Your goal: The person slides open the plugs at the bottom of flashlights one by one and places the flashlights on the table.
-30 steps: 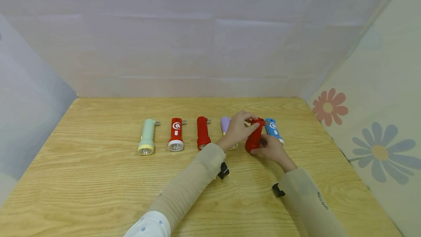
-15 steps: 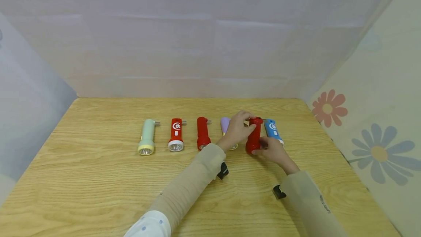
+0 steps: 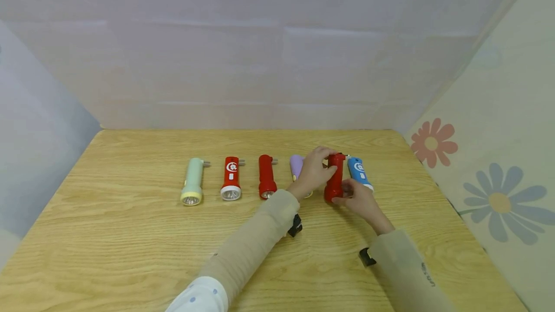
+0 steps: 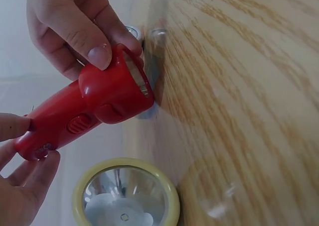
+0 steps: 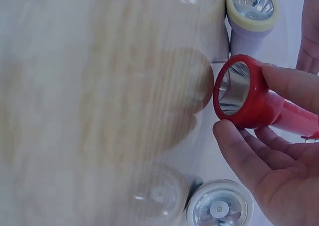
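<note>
Both hands hold a red flashlight (image 3: 334, 177) with fold-out plug prongs, near the right end of a row of flashlights. My left hand (image 3: 313, 171) pinches its tail between thumb and fingers. Its wider head is gripped by my right hand (image 3: 361, 201). The left wrist view shows the flashlight's switch (image 4: 79, 124) and its tilted body, with the head's rim at the table surface. In the right wrist view its lens (image 5: 234, 89) faces the wood. Left of it lies a purple flashlight (image 3: 297, 162), partly hidden by my left hand; right of it, a blue one (image 3: 358, 171).
Further left on the wooden table (image 3: 143, 235) lie a second plain red flashlight (image 3: 266, 175), a red one with a white rim (image 3: 231, 175) and a pale green one (image 3: 193, 177). A floral curtain (image 3: 490, 148) borders the right side.
The held flashlight has turned a little; its tail has swung slightly left and the prongs show less. Both hands keep their hold. The other flashlights stay put.
</note>
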Demonstrator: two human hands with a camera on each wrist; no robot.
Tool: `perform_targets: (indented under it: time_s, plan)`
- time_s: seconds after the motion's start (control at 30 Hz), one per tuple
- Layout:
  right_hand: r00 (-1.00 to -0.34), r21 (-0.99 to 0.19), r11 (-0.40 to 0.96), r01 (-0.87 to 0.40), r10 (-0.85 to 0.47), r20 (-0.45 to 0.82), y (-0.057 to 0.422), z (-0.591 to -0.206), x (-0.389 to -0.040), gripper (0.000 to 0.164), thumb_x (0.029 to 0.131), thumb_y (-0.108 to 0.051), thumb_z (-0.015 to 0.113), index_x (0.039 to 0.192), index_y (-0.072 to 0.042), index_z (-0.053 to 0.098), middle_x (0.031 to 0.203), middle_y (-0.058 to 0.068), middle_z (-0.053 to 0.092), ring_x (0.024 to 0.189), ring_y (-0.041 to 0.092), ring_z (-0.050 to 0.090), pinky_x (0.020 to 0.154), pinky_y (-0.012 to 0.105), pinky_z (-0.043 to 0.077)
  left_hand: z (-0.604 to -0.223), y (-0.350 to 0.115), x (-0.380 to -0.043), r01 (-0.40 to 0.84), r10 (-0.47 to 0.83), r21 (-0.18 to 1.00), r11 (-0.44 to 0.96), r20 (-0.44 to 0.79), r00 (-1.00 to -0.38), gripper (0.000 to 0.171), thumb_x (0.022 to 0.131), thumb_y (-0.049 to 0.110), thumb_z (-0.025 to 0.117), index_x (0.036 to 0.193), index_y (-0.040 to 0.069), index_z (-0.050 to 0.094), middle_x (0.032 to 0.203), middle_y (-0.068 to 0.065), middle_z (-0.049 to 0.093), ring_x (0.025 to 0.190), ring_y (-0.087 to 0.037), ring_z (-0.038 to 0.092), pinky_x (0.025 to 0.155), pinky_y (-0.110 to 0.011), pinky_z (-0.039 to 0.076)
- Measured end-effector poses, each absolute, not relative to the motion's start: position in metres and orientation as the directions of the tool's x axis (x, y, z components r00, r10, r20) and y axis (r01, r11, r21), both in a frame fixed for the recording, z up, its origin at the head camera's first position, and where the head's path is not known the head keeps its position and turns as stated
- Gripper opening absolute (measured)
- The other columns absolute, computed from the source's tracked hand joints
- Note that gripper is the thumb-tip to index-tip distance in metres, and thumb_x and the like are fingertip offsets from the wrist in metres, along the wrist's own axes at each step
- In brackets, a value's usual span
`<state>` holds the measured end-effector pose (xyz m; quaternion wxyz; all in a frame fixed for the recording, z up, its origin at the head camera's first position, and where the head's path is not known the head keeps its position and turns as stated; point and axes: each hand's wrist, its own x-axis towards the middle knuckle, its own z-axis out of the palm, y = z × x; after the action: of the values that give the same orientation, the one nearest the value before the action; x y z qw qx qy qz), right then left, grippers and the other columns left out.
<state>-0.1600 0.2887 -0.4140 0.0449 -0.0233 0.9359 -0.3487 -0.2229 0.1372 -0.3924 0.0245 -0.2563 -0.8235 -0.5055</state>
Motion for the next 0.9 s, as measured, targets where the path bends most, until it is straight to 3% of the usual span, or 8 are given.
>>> perform_targets:
  time_s: [0.9]
  plan:
    - [-0.998,-0.671,0.742,0.006,-0.039,-0.053,0.285,-0.414,-0.157,0.045,0.086,-0.016,0.063,0.119,0.011,0.050,0.112,0.025,0.057,0.095,0.034,0.058,0.079,0.043,0.048,-0.415,0.137,-0.232,0.454,0.447,0.771,0.447,0.247,-0.860,0.055,0.084,0.010,0.064,0.135,0.007,0.042,0.133,-0.008,0.044,0.112,-0.020,0.049,0.081,-0.021,0.047]
